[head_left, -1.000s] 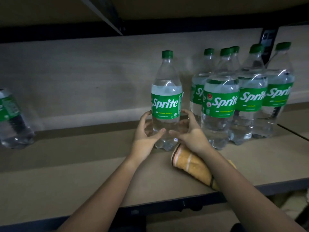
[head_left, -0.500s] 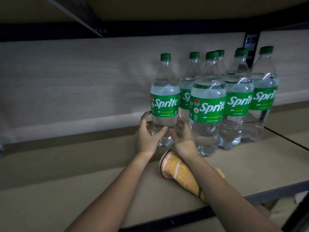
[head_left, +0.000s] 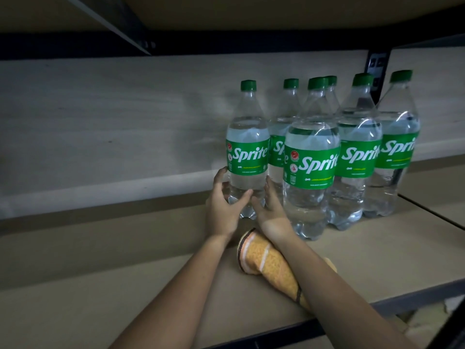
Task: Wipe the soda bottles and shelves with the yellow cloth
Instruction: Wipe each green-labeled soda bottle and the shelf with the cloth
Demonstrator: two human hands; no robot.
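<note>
Dim tan board shelf point(head_left: 105, 268), pale back panel | my left hand point(head_left: 221, 210) and right hand point(head_left: 270, 212) grip the clear full green-labelled Sprite bottle point(head_left: 247, 157) low on its smooth waist; heavy, slippery | five more bottles point(head_left: 352, 157) right | rolled yellow cloth point(head_left: 264, 260) lies unheld under my right forearm.

We see two bare forearms entering from about six o'clock, with no sleeves, gloves, watch or bands on them. Our left hand point(head_left: 222, 210) and right hand point(head_left: 273, 215) are uncovered, with slender fingers and short nails; no rings show on the visible fingers.
</note>
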